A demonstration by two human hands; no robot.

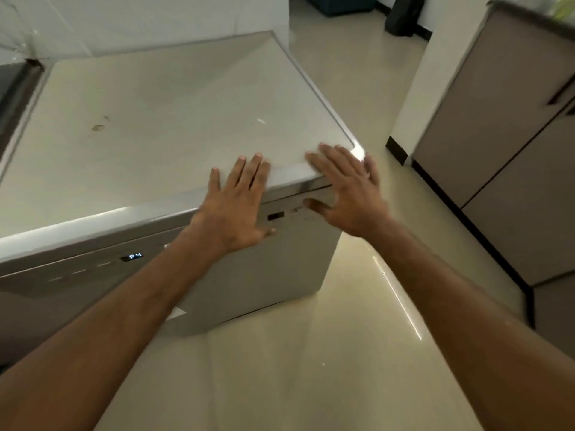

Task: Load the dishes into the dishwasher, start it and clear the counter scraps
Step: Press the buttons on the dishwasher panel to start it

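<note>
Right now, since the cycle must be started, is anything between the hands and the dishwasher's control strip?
Nothing visible. The left hand and right hand are open at the top front edge of the dishwasher; its lit display is uncovered.

This is looking like a home kitchen: a dishwasher (pixel 264 272) is sitting under a pale countertop (pixel 140 126), its small display (pixel 132 256) glowing what is probably P4, though blurred. Grey-brown cabinet doors (pixel 497 135) with a dark handle (pixel 560 94) are standing across a glossy tiled floor (pixel 311 368), which is reflecting light.
</note>
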